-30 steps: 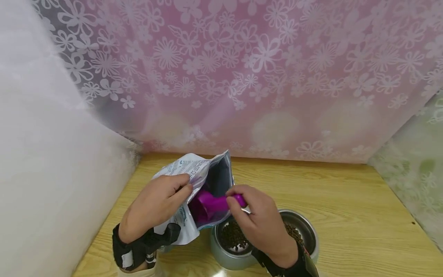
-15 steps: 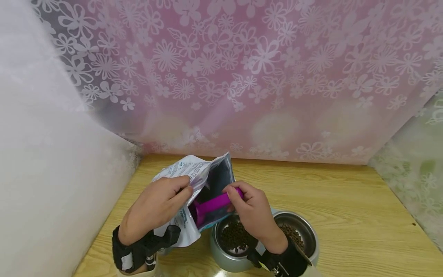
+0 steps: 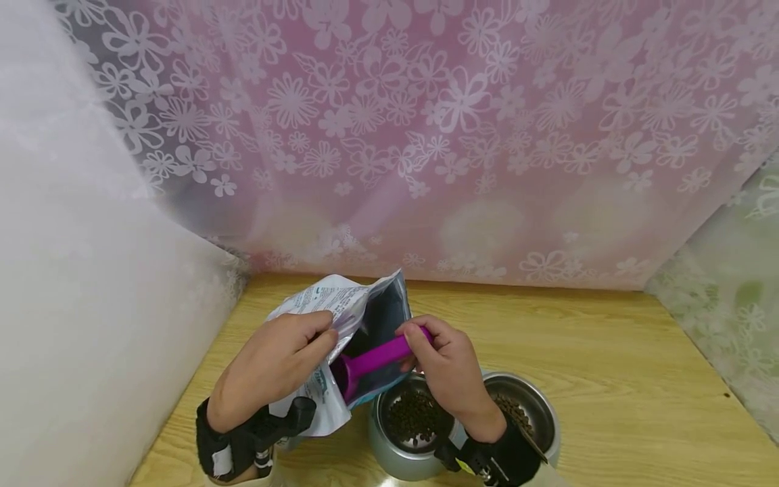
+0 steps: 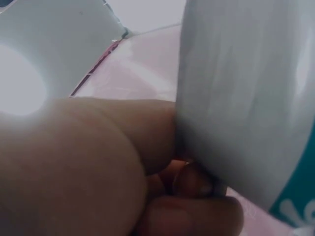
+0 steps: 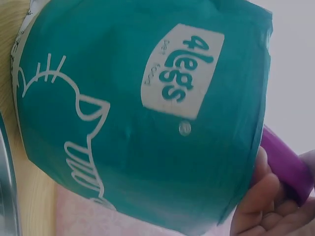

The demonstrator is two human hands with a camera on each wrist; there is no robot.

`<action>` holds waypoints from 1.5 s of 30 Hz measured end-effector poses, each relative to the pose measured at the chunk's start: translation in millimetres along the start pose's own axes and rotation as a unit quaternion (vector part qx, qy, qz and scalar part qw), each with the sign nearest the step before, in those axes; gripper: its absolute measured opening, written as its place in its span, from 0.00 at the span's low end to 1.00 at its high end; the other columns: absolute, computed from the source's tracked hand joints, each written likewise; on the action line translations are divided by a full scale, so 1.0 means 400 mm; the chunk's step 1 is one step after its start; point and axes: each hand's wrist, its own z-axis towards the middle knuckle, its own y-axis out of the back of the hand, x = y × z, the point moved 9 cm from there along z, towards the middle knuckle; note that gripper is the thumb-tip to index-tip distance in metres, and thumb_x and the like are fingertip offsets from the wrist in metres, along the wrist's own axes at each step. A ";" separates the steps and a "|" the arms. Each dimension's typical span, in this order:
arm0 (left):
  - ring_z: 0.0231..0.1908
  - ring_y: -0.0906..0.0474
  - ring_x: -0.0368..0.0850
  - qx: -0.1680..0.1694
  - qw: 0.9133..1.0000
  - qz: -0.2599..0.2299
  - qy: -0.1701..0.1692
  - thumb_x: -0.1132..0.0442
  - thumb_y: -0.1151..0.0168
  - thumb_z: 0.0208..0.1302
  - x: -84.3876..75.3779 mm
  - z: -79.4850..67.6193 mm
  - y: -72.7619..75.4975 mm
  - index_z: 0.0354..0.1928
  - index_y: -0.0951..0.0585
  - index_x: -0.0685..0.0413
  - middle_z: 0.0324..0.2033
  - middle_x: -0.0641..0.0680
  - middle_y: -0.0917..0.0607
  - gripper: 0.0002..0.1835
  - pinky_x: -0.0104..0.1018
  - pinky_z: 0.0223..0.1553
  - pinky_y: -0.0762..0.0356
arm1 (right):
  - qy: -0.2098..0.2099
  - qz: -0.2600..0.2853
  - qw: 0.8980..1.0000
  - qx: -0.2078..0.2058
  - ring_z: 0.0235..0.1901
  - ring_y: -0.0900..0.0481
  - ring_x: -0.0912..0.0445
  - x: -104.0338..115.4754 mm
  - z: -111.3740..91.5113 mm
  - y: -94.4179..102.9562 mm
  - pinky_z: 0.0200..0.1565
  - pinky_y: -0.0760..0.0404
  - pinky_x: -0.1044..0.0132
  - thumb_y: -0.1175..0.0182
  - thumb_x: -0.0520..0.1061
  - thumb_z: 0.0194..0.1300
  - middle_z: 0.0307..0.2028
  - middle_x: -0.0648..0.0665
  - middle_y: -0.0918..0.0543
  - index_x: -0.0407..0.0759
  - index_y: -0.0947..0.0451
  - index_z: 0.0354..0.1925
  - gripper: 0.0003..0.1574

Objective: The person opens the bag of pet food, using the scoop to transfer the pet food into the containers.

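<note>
My left hand [image 3: 276,365] pinches the rim of a pet food bag [image 3: 328,297], white with print on the side facing up. The bag's mouth gapes toward the right. My right hand [image 3: 453,372] grips the end of a purple scoop [image 3: 383,355] by its handle. The scoop's cup is down inside the bag, mostly hidden by the bag's wall. In the right wrist view the bag's teal front [image 5: 123,137] carries a "4legs pet food" label. The left wrist view has my thumb and fingers [image 4: 192,216] at the bag's edge.
A double pet bowl [image 3: 395,460] with steel insides stands below my right hand. Brown kibble [image 3: 414,416] lies in its left side, and more kibble [image 3: 514,409] in its right. The wooden table [image 3: 621,379] meets a pink flowered sheet [image 3: 389,169] behind and a white sheet [image 3: 91,270] at left.
The scoop's cup has gone deeper into the bag, and its handle now slants more. My right hand has turned with it and shifted slightly. The left hand and bag have barely moved.
</note>
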 end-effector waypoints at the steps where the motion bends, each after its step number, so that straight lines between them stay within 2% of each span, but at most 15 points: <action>1: 0.18 0.45 0.33 0.000 1.000 0.000 0.001 0.62 0.48 0.75 0.001 -0.001 -0.001 0.21 0.36 0.41 0.18 0.39 0.42 0.21 0.31 0.24 0.43 | 0.001 0.003 1.000 -0.006 0.21 0.18 0.55 -0.002 0.002 0.006 0.28 0.18 0.64 0.43 0.41 0.78 0.25 0.41 0.18 0.33 0.16 0.43 0.13; 6: 0.18 0.46 0.33 -0.001 1.000 -0.004 0.007 0.63 0.48 0.74 0.007 -0.004 -0.001 0.20 0.37 0.41 0.17 0.39 0.42 0.21 0.30 0.23 0.44 | 0.001 0.015 0.998 -0.065 0.18 0.19 0.54 -0.007 0.016 0.069 0.26 0.20 0.65 0.43 0.40 0.77 0.23 0.42 0.18 0.31 0.16 0.40 0.14; 10: 0.18 0.46 0.33 -0.003 1.000 -0.007 0.001 0.63 0.48 0.74 0.005 -0.003 0.000 0.20 0.37 0.41 0.17 0.39 0.42 0.21 0.30 0.23 0.44 | -0.004 0.026 0.989 -0.143 0.14 0.21 0.54 -0.003 0.018 0.142 0.23 0.21 0.67 0.43 0.41 0.77 0.21 0.43 0.18 0.32 0.15 0.37 0.15; 13: 0.18 0.45 0.33 -0.003 1.000 -0.009 -0.001 0.63 0.48 0.74 0.004 -0.003 0.001 0.20 0.36 0.41 0.18 0.39 0.41 0.21 0.30 0.23 0.43 | -0.006 0.041 0.983 -0.179 0.13 0.22 0.55 0.000 0.018 0.181 0.22 0.22 0.68 0.43 0.42 0.77 0.21 0.42 0.18 0.31 0.16 0.36 0.17; 19: 0.17 0.46 0.33 -0.001 1.000 -0.011 0.001 0.63 0.49 0.75 0.005 -0.003 0.002 0.20 0.37 0.41 0.17 0.39 0.41 0.21 0.30 0.23 0.43 | -0.005 0.067 0.978 -0.198 0.13 0.24 0.56 -0.001 0.023 0.212 0.22 0.21 0.68 0.44 0.43 0.78 0.23 0.41 0.18 0.29 0.17 0.36 0.18; 25: 0.17 0.45 0.33 -0.004 1.000 -0.012 -0.003 0.63 0.49 0.75 0.002 -0.003 0.004 0.21 0.37 0.41 0.17 0.39 0.41 0.21 0.31 0.23 0.43 | 0.011 0.106 0.963 -0.246 0.12 0.26 0.57 0.001 0.022 0.253 0.21 0.21 0.70 0.45 0.42 0.77 0.25 0.41 0.19 0.27 0.18 0.37 0.19; 29: 0.18 0.44 0.34 -0.002 1.000 -0.012 -0.001 0.63 0.49 0.75 0.004 -0.002 0.004 0.21 0.37 0.41 0.17 0.39 0.41 0.20 0.31 0.23 0.42 | 0.021 0.129 0.957 -0.259 0.11 0.27 0.58 0.003 0.021 0.268 0.20 0.22 0.70 0.45 0.42 0.76 0.25 0.42 0.20 0.22 0.19 0.37 0.20; 36: 0.18 0.43 0.34 -0.001 1.000 -0.008 -0.003 0.63 0.49 0.75 0.005 -0.002 0.004 0.21 0.36 0.41 0.17 0.39 0.40 0.20 0.31 0.23 0.41 | 0.034 0.148 0.953 -0.262 0.10 0.28 0.58 0.010 0.021 0.274 0.19 0.23 0.70 0.43 0.41 0.76 0.22 0.42 0.21 0.25 0.18 0.34 0.19; 45: 0.19 0.43 0.34 0.003 1.000 -0.015 -0.005 0.61 0.50 0.77 -0.003 -0.005 0.003 0.22 0.35 0.42 0.18 0.39 0.40 0.19 0.31 0.24 0.41 | 0.028 0.144 0.951 -0.272 0.11 0.28 0.58 0.012 0.014 0.284 0.20 0.23 0.71 0.43 0.43 0.76 0.22 0.43 0.22 0.26 0.18 0.35 0.20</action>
